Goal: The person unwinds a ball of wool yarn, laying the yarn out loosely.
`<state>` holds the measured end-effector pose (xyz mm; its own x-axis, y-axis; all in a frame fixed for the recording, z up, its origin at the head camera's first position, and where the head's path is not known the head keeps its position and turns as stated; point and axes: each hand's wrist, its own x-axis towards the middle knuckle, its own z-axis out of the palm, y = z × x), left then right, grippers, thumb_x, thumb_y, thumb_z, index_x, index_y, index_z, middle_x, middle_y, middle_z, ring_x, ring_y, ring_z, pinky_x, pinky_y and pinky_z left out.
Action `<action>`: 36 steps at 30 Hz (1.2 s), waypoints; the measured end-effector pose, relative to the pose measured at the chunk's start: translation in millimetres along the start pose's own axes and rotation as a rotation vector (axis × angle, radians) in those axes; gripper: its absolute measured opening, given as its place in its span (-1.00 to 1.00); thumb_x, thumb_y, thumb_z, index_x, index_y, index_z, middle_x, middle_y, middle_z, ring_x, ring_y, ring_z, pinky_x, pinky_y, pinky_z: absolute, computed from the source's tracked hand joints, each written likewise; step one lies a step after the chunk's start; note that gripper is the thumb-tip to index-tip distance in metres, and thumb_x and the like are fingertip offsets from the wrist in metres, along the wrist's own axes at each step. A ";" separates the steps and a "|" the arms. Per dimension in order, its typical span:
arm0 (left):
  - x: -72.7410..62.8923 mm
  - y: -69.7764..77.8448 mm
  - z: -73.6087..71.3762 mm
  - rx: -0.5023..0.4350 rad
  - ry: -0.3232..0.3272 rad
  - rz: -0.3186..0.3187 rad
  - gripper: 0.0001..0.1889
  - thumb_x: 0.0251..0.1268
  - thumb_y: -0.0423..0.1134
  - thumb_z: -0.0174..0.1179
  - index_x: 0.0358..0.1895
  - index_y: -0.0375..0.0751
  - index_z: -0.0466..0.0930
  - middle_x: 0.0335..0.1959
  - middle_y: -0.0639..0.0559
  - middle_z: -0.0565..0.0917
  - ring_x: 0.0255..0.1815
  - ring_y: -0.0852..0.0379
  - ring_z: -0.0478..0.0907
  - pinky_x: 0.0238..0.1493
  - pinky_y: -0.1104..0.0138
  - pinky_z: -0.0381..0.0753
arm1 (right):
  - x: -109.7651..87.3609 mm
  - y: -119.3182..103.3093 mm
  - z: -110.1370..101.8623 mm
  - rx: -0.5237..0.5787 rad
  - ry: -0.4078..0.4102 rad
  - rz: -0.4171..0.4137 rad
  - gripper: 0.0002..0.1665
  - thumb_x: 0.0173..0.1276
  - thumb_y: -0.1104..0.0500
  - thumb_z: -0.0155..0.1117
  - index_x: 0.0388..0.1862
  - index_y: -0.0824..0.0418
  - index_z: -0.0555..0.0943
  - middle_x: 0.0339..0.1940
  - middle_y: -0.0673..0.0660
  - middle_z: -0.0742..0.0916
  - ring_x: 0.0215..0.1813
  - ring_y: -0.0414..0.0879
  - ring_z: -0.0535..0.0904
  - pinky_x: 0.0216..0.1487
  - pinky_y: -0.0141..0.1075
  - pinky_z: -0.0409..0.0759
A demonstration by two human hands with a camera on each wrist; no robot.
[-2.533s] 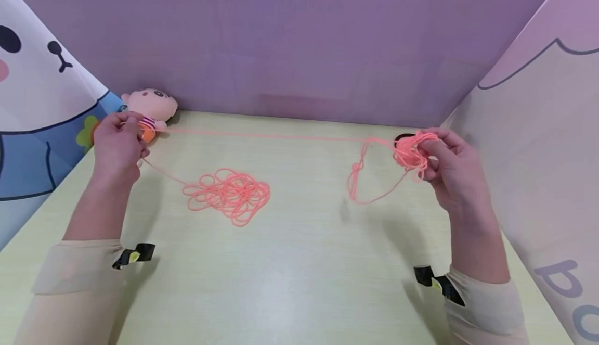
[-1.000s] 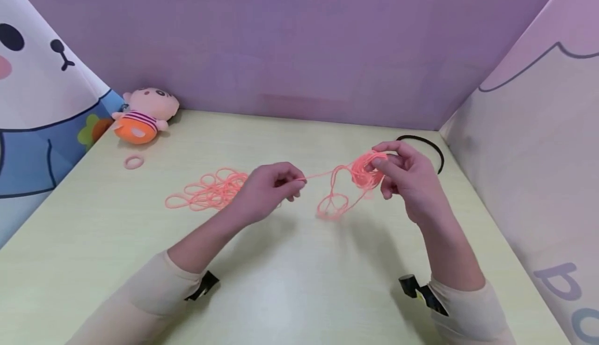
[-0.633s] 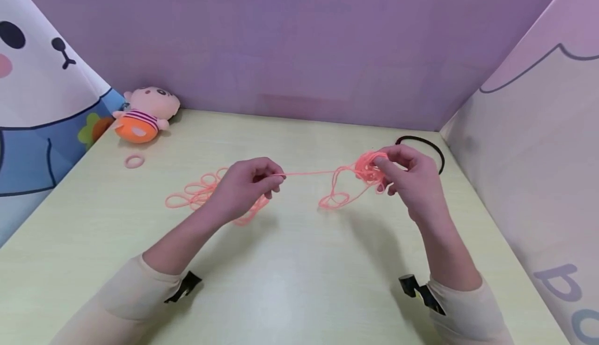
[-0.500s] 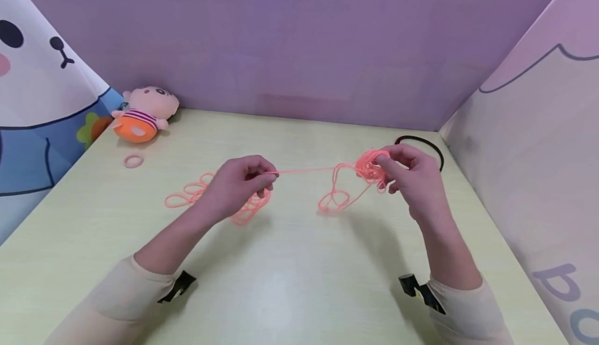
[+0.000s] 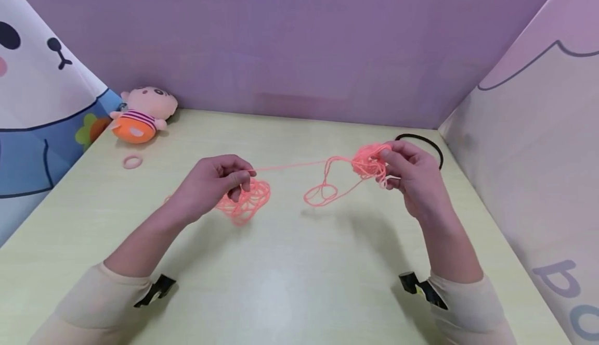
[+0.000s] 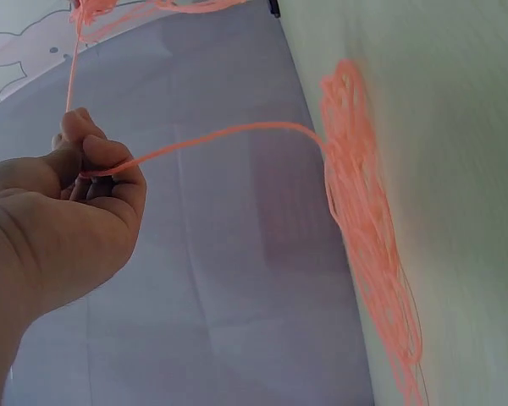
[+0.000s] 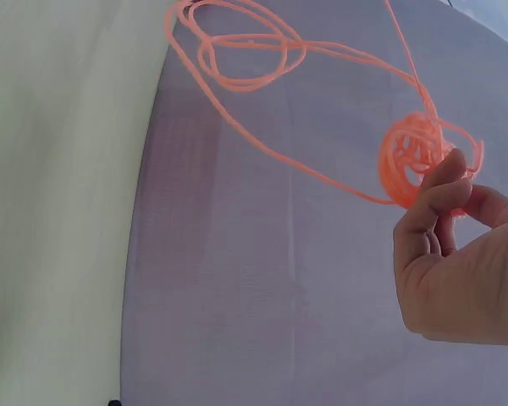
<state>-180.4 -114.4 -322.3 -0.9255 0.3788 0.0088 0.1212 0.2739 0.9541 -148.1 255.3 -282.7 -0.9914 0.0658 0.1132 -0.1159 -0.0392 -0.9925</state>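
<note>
Between thumb and fingers my left hand pinches a single strand of coral-pink yarn. That strand runs nearly straight across to a tangled yarn bundle, which my right hand grips by its right side. Slack loops hang to the left of the bundle. A loose pile of the same yarn lies on the table, partly hidden behind my left hand. In the left wrist view, the yarn also trails from the curled fingers down to the pile. The right wrist view has the bundle held at the fingertips.
A plush doll in orange and stripes lies at the table's back left corner. Near it is a small pink ring. A black loop lies behind my right hand. Fabric walls enclose the back and sides of the table.
My left hand came in from the far left toward the bundle, then drew back leftward, lengthening the strand between the hands. My right hand moved a little left with the bundle, then stayed nearly in place.
</note>
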 end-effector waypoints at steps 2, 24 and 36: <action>1.2 -0.6 -2.5 -0.005 0.003 0.006 -0.85 0.51 -0.30 0.18 -0.03 -0.30 0.64 -0.31 -0.23 0.63 -0.46 0.07 0.52 -0.42 0.30 0.56 | 0.3 0.1 -0.4 -0.022 0.020 -0.045 -0.94 0.45 0.25 0.31 -0.20 0.25 0.65 -0.44 0.04 0.73 -0.49 -0.19 0.64 -0.56 -0.40 0.55; 22.6 -3.7 27.8 0.370 -0.315 0.161 -0.85 0.59 -0.22 0.08 -0.03 -0.04 0.66 -0.19 0.03 0.67 -0.19 0.00 0.64 -0.18 0.19 0.61 | -6.4 1.8 12.2 -0.093 -0.131 -0.059 -0.91 0.50 0.34 0.15 -0.14 0.28 0.61 -0.45 0.07 0.67 -0.53 -0.20 0.58 -0.54 -0.38 0.60; 40.3 5.0 96.9 0.225 -0.338 0.316 -0.66 0.37 -0.24 0.34 0.18 0.01 0.61 -0.05 0.20 0.60 -0.13 0.17 0.56 -0.19 0.27 0.61 | -10.7 -1.2 15.0 -0.070 -0.184 -0.056 -0.88 0.53 0.34 0.10 -0.14 0.27 0.61 -0.45 0.07 0.68 -0.54 -0.18 0.52 -0.52 -0.36 0.59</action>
<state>-182.3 -12.1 -346.1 -0.6679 0.7281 0.1539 0.4852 0.2692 0.8319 -138.2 239.8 -282.0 -0.9786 -0.1175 0.1689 -0.1734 0.0290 -0.9844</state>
